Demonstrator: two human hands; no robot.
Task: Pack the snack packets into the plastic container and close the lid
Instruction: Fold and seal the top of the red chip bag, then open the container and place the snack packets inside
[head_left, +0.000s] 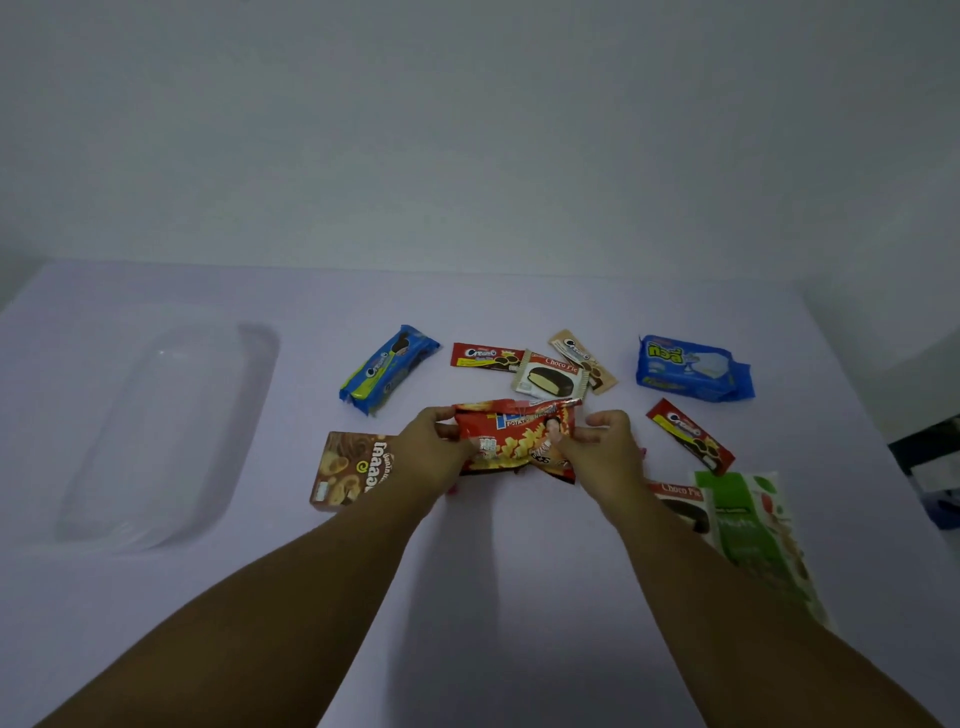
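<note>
Both hands hold a red potato-snack bag at the table's middle: my left hand grips its left end, my right hand its right end. A clear plastic container lies far left, open, with no lid seen on it. Loose packets lie around: a blue cookie roll, a red cream-cookie stick, a Choco Pie, a tan stick, a blue wafer pack, another red stick, a brown box, a second Choco Pie and a green-white bag.
The pale table ends at a white wall behind. Dark objects sit beyond the table's right edge.
</note>
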